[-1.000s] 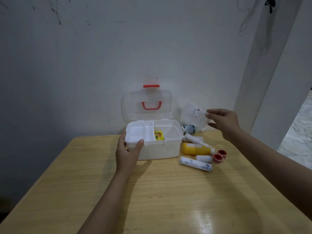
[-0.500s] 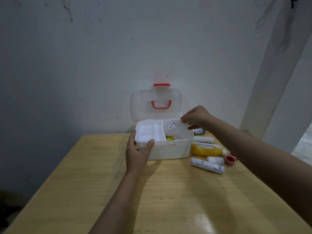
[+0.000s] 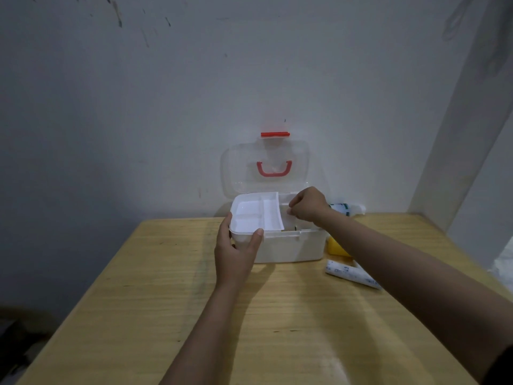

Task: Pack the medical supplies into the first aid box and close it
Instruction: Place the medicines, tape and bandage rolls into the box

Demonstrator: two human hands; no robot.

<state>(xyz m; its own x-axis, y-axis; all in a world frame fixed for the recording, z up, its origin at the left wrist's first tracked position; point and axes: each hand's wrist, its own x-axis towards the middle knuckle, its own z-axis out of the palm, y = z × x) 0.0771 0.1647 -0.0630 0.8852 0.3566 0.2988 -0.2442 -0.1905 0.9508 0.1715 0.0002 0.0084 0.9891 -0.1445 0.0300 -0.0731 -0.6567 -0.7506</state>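
The white first aid box (image 3: 291, 250) stands open at the back of the wooden table, its clear lid (image 3: 265, 168) with a red handle upright against the wall. A white divided tray (image 3: 256, 215) fills the box's left half. My left hand (image 3: 236, 254) grips the box's front left corner. My right hand (image 3: 308, 208) reaches into the right compartment, fingers pinched on a clear plastic packet that is mostly hidden inside. To the right of the box lie a yellow bottle (image 3: 336, 247), a white wrapped roll (image 3: 351, 273) and a white bottle (image 3: 342, 208) behind my wrist.
The table (image 3: 166, 301) butts against a grey-white wall. A pillar (image 3: 455, 162) rises at the right corner. The table's left edge drops to a dark floor.
My right hand carried the clear packet from the right of the box over its rim and down into the right compartment. The left hand stayed on the box corner.
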